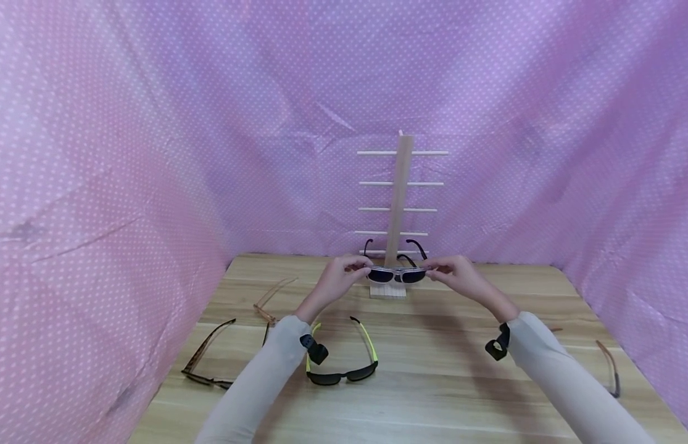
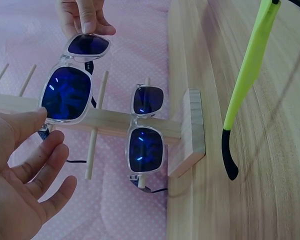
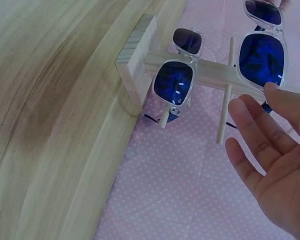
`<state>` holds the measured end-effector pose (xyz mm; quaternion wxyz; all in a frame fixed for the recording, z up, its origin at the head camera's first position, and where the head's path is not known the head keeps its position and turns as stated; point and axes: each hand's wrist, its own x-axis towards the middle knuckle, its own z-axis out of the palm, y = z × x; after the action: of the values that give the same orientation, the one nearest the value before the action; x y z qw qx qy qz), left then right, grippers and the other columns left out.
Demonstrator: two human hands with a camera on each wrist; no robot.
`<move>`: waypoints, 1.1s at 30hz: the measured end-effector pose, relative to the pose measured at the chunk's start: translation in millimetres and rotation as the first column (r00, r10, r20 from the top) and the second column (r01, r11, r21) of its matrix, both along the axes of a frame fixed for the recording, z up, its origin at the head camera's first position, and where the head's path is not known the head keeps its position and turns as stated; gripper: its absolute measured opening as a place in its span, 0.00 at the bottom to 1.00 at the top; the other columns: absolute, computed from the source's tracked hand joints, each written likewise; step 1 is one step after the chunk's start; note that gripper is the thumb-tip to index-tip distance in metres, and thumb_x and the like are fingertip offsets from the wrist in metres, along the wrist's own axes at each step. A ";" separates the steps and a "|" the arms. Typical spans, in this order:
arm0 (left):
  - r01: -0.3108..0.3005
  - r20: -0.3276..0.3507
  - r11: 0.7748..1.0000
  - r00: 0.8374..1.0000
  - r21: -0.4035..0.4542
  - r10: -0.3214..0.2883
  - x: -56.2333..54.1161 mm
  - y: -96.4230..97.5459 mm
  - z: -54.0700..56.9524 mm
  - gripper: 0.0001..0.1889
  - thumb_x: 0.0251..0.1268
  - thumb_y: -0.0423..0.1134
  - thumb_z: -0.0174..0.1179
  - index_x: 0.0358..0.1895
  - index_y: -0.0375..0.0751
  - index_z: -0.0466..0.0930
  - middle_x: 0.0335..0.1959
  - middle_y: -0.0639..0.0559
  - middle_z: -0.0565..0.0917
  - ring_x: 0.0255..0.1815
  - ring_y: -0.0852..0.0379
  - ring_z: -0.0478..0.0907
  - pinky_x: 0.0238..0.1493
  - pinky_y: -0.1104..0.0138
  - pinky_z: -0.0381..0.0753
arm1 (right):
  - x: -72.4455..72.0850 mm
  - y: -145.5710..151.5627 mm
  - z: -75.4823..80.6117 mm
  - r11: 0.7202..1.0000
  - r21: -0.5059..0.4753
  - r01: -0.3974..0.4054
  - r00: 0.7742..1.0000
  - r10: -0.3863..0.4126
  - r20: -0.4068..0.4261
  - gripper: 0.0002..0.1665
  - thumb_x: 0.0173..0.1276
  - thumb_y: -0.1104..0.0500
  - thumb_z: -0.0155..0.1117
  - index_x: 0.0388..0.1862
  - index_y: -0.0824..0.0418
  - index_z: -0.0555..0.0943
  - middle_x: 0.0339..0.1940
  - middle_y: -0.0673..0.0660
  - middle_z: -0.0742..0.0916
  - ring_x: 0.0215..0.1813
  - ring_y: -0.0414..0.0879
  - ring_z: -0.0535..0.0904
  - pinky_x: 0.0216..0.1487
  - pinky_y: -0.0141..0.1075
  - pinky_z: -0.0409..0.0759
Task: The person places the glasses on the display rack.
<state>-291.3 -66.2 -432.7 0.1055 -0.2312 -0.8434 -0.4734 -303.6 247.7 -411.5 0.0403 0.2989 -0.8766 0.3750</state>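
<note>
Left wrist view: pinching upper clear-framed sunglasses (image 2: 66, 94) between left hand (image 2: 25, 177) and right hand (image 2: 82, 16), with a lower pair (image 2: 146, 150) already on the stand (image 2: 190, 131) and other glasses (image 2: 247, 70) left on the table (image 2: 205, 215).

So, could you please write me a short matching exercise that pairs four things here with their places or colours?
1. Yellow-green-armed sunglasses
2. Cloth backdrop
3. Clear-framed sunglasses nearer the stand base, beside that base
4. Clear-framed sunglasses farther from the base

A. Pinkish-purple with pale dots
B. Held between the left hand and right hand
C. Lying on the table
D. On the stand's lowest peg

Pairs: 1-C; 2-A; 3-D; 4-B
</note>
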 end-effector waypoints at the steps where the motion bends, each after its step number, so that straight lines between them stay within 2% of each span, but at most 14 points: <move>1: -0.001 -0.005 1.000 1.000 0.005 0.001 -1.0 0.5 -0.3 0.06 0.70 0.37 0.66 0.45 0.44 0.89 0.42 0.49 0.89 0.43 0.56 0.82 0.49 0.62 0.82 | -1.2 -0.1 -0.8 1.000 -0.006 -0.002 1.000 0.002 0.004 0.14 0.70 0.69 0.65 0.54 0.71 0.85 0.44 0.67 0.91 0.38 0.51 0.89 0.38 0.30 0.85; 4: -0.004 -0.006 1.000 1.000 0.019 0.004 -3.6 1.3 -1.5 0.06 0.70 0.36 0.65 0.45 0.43 0.89 0.43 0.47 0.89 0.43 0.55 0.82 0.49 0.61 0.82 | -4.4 -1.2 -3.3 1.000 -0.014 0.002 1.000 -0.001 0.008 0.14 0.71 0.70 0.65 0.54 0.71 0.85 0.42 0.67 0.91 0.37 0.50 0.89 0.37 0.29 0.84; 9: -0.025 0.005 0.999 1.000 0.021 0.025 -7.6 1.0 -4.3 0.06 0.70 0.35 0.64 0.45 0.41 0.89 0.43 0.47 0.89 0.44 0.54 0.83 0.49 0.63 0.82 | -8.5 -4.1 -7.4 1.000 -0.029 -0.012 1.000 0.012 0.006 0.14 0.71 0.70 0.64 0.54 0.73 0.84 0.44 0.69 0.90 0.37 0.56 0.88 0.36 0.29 0.84; 13: -0.035 -0.004 0.999 0.999 0.018 0.035 -11.3 0.3 -7.3 0.07 0.71 0.35 0.64 0.46 0.40 0.89 0.42 0.46 0.89 0.43 0.54 0.83 0.49 0.63 0.82 | -12.0 -5.8 -9.4 1.000 -0.026 -0.010 1.000 0.010 0.004 0.14 0.71 0.69 0.64 0.54 0.72 0.84 0.45 0.69 0.90 0.36 0.52 0.88 0.37 0.29 0.84; 20: -0.045 0.000 0.998 0.999 0.040 0.045 -19.2 1.0 -10.4 0.07 0.70 0.35 0.65 0.46 0.40 0.89 0.41 0.46 0.90 0.43 0.54 0.84 0.49 0.63 0.83 | -18.4 -7.8 -12.6 0.998 -0.054 0.014 1.000 -0.014 -0.008 0.14 0.71 0.69 0.64 0.54 0.72 0.85 0.42 0.69 0.90 0.33 0.49 0.87 0.35 0.29 0.82; 26: -0.059 0.042 0.997 0.997 0.046 0.057 -21.7 1.3 -11.0 0.08 0.71 0.34 0.64 0.48 0.40 0.88 0.43 0.45 0.90 0.44 0.52 0.85 0.50 0.61 0.84 | -21.9 -9.7 -14.4 0.998 -0.064 0.027 1.000 -0.026 0.013 0.14 0.73 0.68 0.64 0.55 0.70 0.85 0.41 0.68 0.90 0.35 0.59 0.87 0.34 0.29 0.81; 29: -0.071 0.059 0.997 0.996 0.042 0.069 -22.5 1.2 -10.4 0.08 0.71 0.35 0.64 0.48 0.40 0.88 0.43 0.45 0.90 0.44 0.52 0.85 0.49 0.62 0.84 | -24.2 -10.6 -14.7 0.997 -0.073 0.027 0.999 -0.026 0.020 0.14 0.73 0.67 0.63 0.55 0.70 0.85 0.43 0.69 0.90 0.36 0.61 0.87 0.35 0.30 0.82; 33: -0.081 0.067 0.996 0.995 0.038 0.079 -24.7 1.3 -9.2 0.08 0.72 0.35 0.63 0.48 0.40 0.88 0.42 0.45 0.90 0.44 0.52 0.84 0.48 0.63 0.83 | -27.8 -12.5 -14.5 0.996 -0.082 0.022 1.000 -0.021 0.013 0.14 0.73 0.68 0.63 0.54 0.72 0.84 0.43 0.69 0.90 0.34 0.54 0.87 0.36 0.34 0.85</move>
<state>-316.0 -64.9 -441.9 0.1013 -0.1794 -0.8451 -0.4933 -331.5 235.2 -426.0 0.0513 0.2854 -0.8639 0.4118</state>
